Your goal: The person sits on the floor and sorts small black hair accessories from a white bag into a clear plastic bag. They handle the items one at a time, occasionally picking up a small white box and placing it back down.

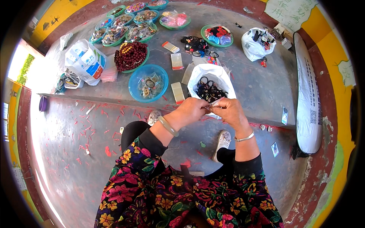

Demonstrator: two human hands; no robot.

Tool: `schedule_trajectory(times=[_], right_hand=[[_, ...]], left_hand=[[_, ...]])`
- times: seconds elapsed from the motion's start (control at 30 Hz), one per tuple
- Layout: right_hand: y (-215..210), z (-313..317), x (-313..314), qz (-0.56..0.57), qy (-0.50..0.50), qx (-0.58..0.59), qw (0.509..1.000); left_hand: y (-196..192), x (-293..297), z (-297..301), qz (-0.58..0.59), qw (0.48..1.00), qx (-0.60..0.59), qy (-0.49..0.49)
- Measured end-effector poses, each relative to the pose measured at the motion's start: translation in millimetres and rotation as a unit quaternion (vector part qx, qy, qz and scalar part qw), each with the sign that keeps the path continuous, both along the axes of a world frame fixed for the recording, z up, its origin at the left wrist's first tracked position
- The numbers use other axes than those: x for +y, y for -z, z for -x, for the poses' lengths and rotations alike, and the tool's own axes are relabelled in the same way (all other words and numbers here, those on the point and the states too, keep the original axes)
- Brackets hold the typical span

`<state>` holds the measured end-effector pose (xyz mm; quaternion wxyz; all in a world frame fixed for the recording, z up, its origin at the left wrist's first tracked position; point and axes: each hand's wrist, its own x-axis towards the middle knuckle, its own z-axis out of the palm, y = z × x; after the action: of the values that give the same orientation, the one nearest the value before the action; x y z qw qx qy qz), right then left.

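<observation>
The small pale item (211,107) was located between the fingertips of the left hand (192,111) and the right hand (230,111), at the near rim of an open white bag (208,68). Each grip was narrow, thumb and finger pinched on the item from either side. The fingers covered most of it; its direction and long axis could not be determined.

The white bag stood upright, mouth upward, and contained a heap of dark hair ties (213,90). To its left, a round blue basin (133,84) contained clear packets (152,81). Behind that, a green basin (145,62) carried a mound of dark red beads (129,59). Narrow cartons (177,93), pale with red ends, lay between the blue basin and the white bag. Further basins, filled with packeted goods, were grouped at the rear of the raised concrete platform (262,87).

Printing in blue and orange was noted on a plastic carrier bag (85,62) at left, dark print along a long white package (308,95) at right, and green handwritten characters on a wall sheet (289,13).
</observation>
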<state>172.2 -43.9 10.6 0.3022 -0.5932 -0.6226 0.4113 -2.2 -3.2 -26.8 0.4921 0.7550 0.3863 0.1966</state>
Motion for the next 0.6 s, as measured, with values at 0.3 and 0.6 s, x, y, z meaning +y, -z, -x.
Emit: schedule_trajectory(times=[0.3, 0.6], right_hand=[[-0.7, -1.9, -0.6, 0.043, 0.009, 0.027, 0.999], [2.7, -3.7, 0.6, 0.057, 0.078, 0.064, 0.993]], left_hand=[[3.4, -1.2, -1.8, -0.053, 0.999, 0.004, 0.005], [-9.2, 2.8, 5.2, 0.068, 0.997, 0.007, 0.03]])
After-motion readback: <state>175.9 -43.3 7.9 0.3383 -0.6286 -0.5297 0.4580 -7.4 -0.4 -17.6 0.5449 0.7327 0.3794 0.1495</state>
